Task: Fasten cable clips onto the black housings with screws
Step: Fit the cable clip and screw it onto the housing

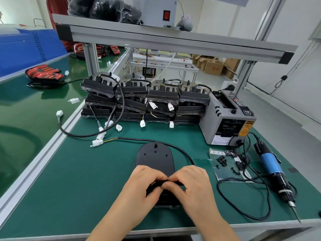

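Curled fingertips [159, 174] of the left hand [149, 181] and right hand [192, 186] met, pinching a thin black piece [179, 183] over the near end of the black housing [155, 159], which lay flat on the green table [86, 171]. Its cable [182, 151] looped far and left. To the right lay screws [222, 160], clips [240, 163] and an electric screwdriver [272, 171]

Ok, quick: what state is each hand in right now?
Left hand: pinching a small black part over the black housing.
Right hand: pinching the same part.
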Motion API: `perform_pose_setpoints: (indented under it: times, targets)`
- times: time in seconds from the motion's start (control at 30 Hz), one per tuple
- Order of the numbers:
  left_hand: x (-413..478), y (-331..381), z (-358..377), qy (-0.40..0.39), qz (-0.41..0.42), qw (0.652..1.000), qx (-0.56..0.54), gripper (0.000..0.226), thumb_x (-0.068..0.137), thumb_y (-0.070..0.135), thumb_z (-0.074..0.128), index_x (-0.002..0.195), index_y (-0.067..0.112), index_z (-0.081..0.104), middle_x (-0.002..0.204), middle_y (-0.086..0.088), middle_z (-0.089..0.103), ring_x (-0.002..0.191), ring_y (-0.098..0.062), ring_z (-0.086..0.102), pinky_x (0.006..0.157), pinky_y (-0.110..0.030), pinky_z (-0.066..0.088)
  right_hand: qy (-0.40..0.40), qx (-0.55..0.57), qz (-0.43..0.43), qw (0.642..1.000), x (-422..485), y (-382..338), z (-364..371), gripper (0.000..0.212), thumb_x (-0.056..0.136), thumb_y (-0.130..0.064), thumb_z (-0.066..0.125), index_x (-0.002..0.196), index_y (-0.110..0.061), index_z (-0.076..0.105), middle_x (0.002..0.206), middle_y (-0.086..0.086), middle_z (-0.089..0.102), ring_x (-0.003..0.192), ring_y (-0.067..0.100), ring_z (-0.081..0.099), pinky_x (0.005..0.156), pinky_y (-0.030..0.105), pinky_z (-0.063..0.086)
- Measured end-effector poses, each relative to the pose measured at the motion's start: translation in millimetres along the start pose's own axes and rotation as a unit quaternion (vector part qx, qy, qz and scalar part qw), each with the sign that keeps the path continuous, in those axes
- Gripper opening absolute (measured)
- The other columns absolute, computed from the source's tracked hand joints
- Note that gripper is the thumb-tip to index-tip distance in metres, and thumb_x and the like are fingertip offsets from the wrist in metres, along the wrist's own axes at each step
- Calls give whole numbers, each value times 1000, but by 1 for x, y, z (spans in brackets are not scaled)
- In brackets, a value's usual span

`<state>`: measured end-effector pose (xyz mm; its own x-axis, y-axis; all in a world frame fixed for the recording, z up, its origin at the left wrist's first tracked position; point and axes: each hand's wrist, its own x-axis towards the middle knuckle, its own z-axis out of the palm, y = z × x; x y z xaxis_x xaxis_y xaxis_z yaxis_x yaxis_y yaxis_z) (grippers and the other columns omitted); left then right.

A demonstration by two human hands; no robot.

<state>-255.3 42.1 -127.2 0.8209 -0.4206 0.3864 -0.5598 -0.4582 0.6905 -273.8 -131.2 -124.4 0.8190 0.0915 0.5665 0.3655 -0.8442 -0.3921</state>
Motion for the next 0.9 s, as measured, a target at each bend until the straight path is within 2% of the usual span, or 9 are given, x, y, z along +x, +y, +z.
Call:
perform_pose_setpoints:
  times: [0.17, 0.27, 0.33, 0.47, 0.53, 0.6, 0.7, 0.8, 0.9]
  targets:
    - [0, 0, 6, 63, 72, 995, 32, 11, 82, 35, 60, 92, 35, 64, 86, 25, 59, 91, 1, 49, 80, -14, 40, -70, 116, 63, 989, 4, 4, -4, 29, 74, -57, 58, 71, -29, 67, 71, -15, 61, 79, 4, 52, 77, 30, 40]
    - [1, -3, 12, 102, 100, 988, 51, 16, 85, 33, 58, 86, 22, 70, 82, 19, 60, 83, -4, 51, 74, -21, 44, -119, 177, 92, 973, 2, 10, -6, 22, 76, -55, 58, 81, -35, 67, 81, -21, 63, 89, 5, 55, 79, 20, 39]
    - [1, -5, 15, 119, 102, 986, 61, 18, 86, 30, 58, 82, 18, 70, 80, 17, 60, 82, -7, 53, 74, -25, 47, -104, 185, 111, 971, 2, 20, -13, 9, 80, -44, 62, 79, -38, 68, 84, -22, 64, 92, 4, 57, 78, 13, 39]
    - [0, -8, 17, 125, 96, 986, 56, 4, 83, 16, 66, 79, 14, 68, 79, 15, 59, 78, -10, 54, 86, -29, 49, -17, 46, 196, 979, 10, 72, -36, 15, 84, -18, 68, 81, -32, 64, 88, -15, 62, 85, 3, 57, 76, 16, 41]
    - [0, -7, 17, 123, 91, 987, 48, 4, 81, 12, 66, 77, 14, 67, 77, 15, 59, 77, -11, 54, 92, -29, 47, -74, -68, 277, 956, 20, 100, -47, 9, 85, -20, 65, 93, -25, 65, 96, -7, 61, 87, 11, 58, 78, 25, 43]
    - [0, -7, 17, 119, 86, 988, 48, 5, 81, 13, 66, 76, 13, 67, 77, 14, 59, 77, -11, 54, 94, -27, 46, -144, -158, 311, 926, 26, 121, -49, 15, 87, -24, 62, 100, -19, 65, 100, -1, 61, 90, 18, 58, 81, 31, 46]
    - [-1, -6, 16, 118, 73, 989, 44, 7, 82, 14, 66, 75, 12, 67, 75, 13, 59, 76, -11, 55, 98, -27, 45, -191, -214, 298, 910, 34, 131, -46, 22, 88, -30, 60, 98, -12, 65, 95, 3, 65, 90, 23, 59, 78, 32, 48]
    - [-2, -5, 17, 118, 68, 990, 40, 5, 81, 11, 67, 76, 11, 68, 75, 13, 60, 76, -12, 55, 99, -30, 45, -215, -264, 265, 902, 37, 132, -42, 19, 88, -30, 58, 83, -14, 64, 87, 3, 67, 79, 22, 57, 63, 29, 41]
    - [-2, -4, 17, 124, 62, 990, 36, 4, 80, 11, 67, 77, 11, 69, 75, 12, 62, 76, -13, 57, 100, -31, 44, -218, -289, 244, 899, 37, 134, -40, 18, 90, -26, 54, 74, -20, 57, 84, 1, 67, 75, 20, 52, 62, 28, 37]
